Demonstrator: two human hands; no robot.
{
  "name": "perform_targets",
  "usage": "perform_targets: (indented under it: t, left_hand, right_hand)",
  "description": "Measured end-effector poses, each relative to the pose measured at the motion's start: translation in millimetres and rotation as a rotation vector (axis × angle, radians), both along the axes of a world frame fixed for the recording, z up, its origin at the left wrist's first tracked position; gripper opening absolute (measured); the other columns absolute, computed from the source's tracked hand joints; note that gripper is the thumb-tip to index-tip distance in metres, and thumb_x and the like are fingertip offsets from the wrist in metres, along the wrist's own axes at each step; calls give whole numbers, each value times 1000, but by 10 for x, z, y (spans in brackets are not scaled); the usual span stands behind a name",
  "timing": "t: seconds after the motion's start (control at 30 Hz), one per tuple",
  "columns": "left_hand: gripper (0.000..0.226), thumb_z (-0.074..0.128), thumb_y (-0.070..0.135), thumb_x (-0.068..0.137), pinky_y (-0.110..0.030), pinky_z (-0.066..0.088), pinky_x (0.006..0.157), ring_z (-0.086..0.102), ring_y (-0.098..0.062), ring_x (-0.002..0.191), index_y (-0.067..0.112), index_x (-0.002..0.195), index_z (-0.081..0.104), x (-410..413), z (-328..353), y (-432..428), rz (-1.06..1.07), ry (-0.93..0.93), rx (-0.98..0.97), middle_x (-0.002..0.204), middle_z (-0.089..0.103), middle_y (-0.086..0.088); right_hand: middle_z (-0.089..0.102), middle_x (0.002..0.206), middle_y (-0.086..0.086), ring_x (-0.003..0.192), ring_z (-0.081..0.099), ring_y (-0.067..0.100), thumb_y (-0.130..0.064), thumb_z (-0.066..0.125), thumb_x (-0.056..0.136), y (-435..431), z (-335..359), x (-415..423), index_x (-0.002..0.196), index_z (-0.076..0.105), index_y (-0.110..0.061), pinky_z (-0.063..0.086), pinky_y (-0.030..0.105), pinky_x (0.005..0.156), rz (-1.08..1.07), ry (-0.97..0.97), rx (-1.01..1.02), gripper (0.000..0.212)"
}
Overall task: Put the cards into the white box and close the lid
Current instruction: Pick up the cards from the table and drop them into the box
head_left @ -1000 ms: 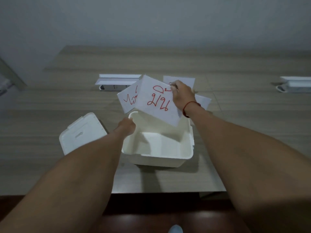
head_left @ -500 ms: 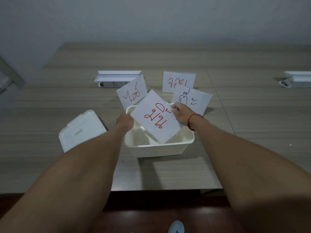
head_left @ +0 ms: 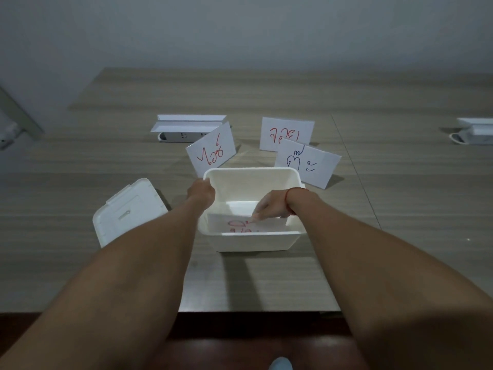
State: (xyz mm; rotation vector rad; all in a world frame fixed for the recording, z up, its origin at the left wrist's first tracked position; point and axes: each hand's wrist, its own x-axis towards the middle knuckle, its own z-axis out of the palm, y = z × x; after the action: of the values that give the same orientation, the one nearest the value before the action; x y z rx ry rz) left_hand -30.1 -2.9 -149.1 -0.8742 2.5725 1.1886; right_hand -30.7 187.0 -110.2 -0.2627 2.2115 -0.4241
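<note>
On the grey wood-grain table [head_left: 266, 276] before a pale wall, the left hand [head_left: 200, 188] grips the open white plastic box's [head_left: 256, 240] rim while right hand [head_left: 269, 206] fingers pinch a red-lettered white card [head_left: 240, 225] inside, bare tabletop all around.

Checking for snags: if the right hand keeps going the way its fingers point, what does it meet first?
Probably the box's near wall; the right hand points down and inward, fingertips on the card.
</note>
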Motion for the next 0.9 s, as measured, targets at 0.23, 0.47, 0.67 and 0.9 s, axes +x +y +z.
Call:
perform_targets:
  t: [0.23,0.47,0.67,0.9]
  left_hand:
    - [47,25,23,103,-45,45,103,53,-38,123,-1,136,47,-102,-13,24,-50,-10,-38,134,54,-22]
    - [48,24,27,103,-41,44,94,54,-40,119,-1,130,51,-364,-121,52,-32,63,-85,130,57,-24]
    - [52,23,30,103,-35,42,81,57,-40,113,-4,125,55,-645,-143,125,8,89,-169,125,59,-25]
    - [60,22,38,101,-38,50,80,63,-39,101,-5,115,61,-761,-222,131,14,107,-248,112,66,-24]
  right_hand:
    - [74,108,14,104,69,29,-23,58,88,150,56,-194,102,73,-1,55,36,91,-351,241,-230,30]
    - [62,123,14,117,55,33,-16,46,94,510,56,-690,113,64,-10,42,37,96,-621,815,7,27]
    - [48,139,10,135,39,29,-11,52,90,680,-152,-1142,129,48,-15,29,47,111,-479,813,205,39]
    - [54,131,16,122,50,33,-13,42,98,848,-315,-1392,126,56,-12,35,44,105,-460,771,279,31]
